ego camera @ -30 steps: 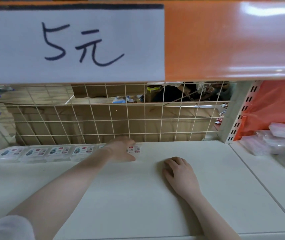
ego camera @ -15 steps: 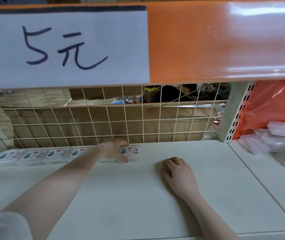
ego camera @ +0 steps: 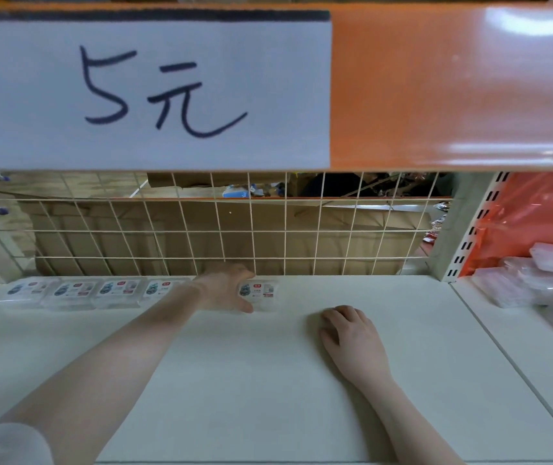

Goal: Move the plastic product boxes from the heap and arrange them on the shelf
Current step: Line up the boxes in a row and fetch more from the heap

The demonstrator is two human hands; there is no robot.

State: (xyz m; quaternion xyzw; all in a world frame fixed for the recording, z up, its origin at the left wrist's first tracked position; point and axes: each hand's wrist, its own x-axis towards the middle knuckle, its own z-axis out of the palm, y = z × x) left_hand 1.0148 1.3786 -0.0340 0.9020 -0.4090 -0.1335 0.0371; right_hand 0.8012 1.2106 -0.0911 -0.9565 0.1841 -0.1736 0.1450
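Observation:
Several clear plastic boxes with printed labels lie in a row along the back left of the white shelf. My left hand reaches to the right end of that row and grips one more labelled box, thumb in front and fingers behind it. The box lies flat on the shelf by the wire back. My right hand rests on the shelf to the right and nearer me, fingers loosely bent, holding nothing. The heap of clear boxes lies on the neighbouring shelf at the right.
A white wire grid closes the back of the shelf. Overhead runs an orange shelf edge with a paper price sign. A perforated upright separates the two shelves. Behind the heap is an orange plastic bag.
My left hand has slid slightly left on the box, so more of its label shows. My right hand has stayed in place on the shelf.

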